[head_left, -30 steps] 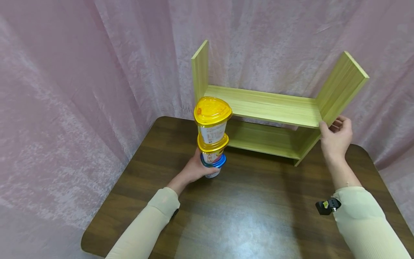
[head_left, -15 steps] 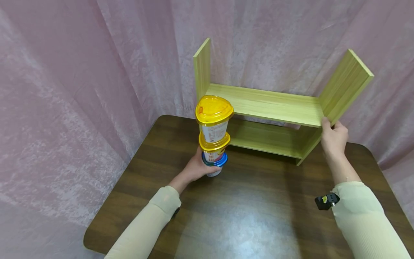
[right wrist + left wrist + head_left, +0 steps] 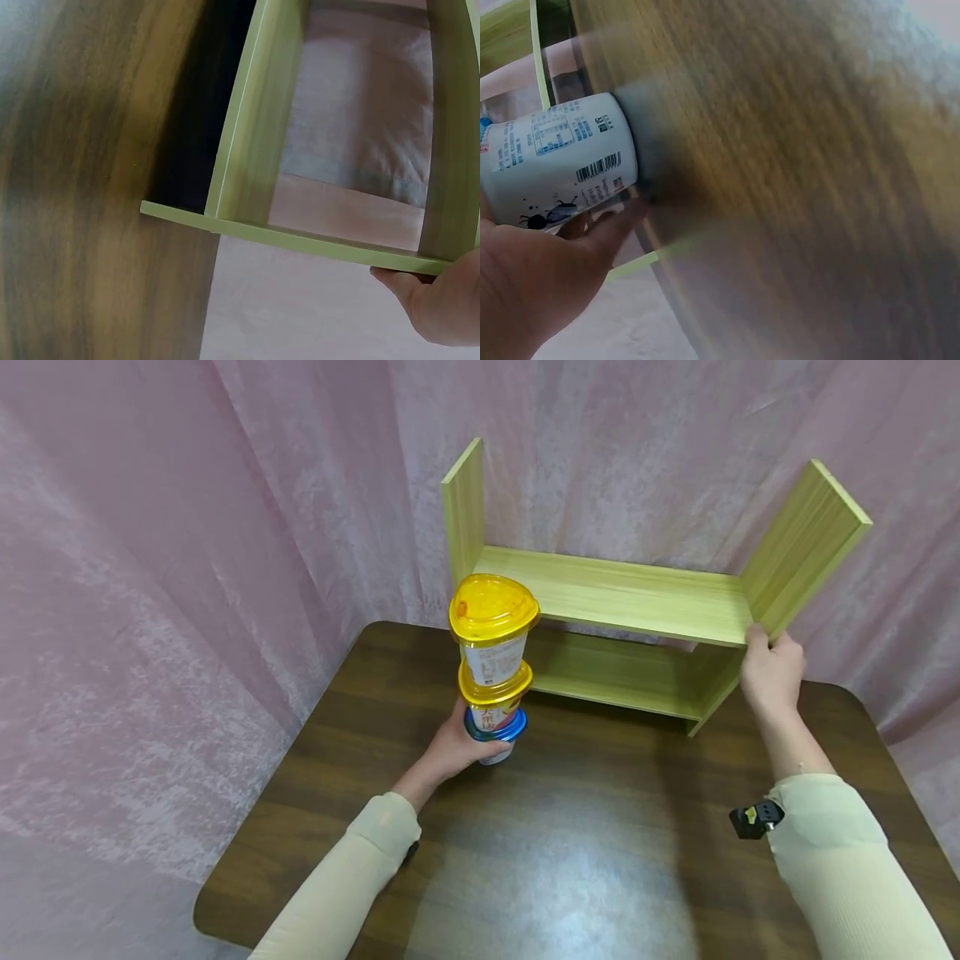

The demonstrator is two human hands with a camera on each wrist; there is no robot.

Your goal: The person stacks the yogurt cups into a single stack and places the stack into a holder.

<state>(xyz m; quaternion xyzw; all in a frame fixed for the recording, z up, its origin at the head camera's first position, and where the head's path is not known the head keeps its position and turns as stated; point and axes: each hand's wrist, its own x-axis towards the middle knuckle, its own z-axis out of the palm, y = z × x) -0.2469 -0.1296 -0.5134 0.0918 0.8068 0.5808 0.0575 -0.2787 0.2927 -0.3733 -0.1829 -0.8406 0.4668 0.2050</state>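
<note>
Three lidded snack cups stand stacked in the head view. The top cup and the middle cup have yellow lids. Below them is the bottom cup, blue-lidded, with its white printed side showing in the left wrist view. My left hand grips this bottom cup from the left, its thumb across the front. A two-tier light wood shelf stands behind the stack. On its right side panel, my right hand holds the front edge near the upper board, thumb at the front; its other fingers are partly hidden.
The dark brown table lies beneath everything, with rounded corners. Pink curtains hang right behind it and at the left. A small black camera is on my right wrist.
My right hand has closed from loosely spread fingers into a grip on the shelf's side panel. The left hand and the stack stay nearly in place; the head view shifts slightly.
</note>
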